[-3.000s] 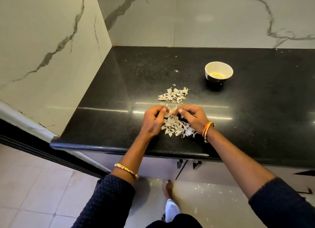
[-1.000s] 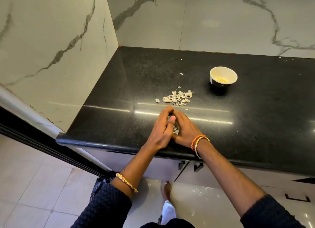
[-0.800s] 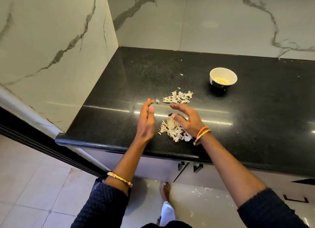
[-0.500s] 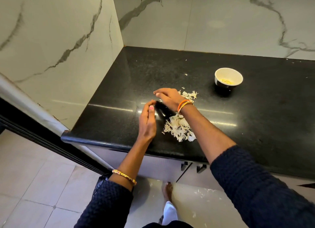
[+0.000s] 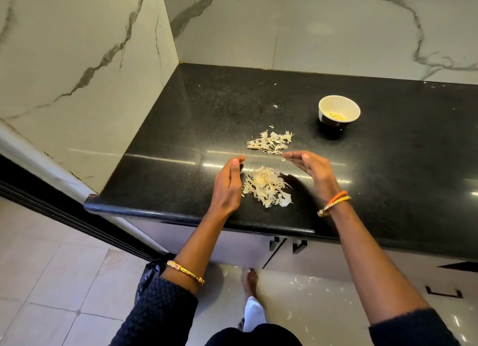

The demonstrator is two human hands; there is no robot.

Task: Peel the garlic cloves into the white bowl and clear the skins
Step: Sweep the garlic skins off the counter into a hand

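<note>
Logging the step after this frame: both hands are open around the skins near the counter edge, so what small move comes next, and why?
Probably cup both hands inward to gather the near pile of garlic skins. The left hand and right hand stand open on either side of it, holding nothing. A second skin pile lies farther back, and peeled cloves already sit in the white bowl.

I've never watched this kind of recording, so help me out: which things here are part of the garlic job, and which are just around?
Part of the job:
white bowl holding peeled cloves
near skin pile
far skin pile
left hand, right hand, both open beside the near pile

Just around:
black countertop
marble wall
bangles
</note>
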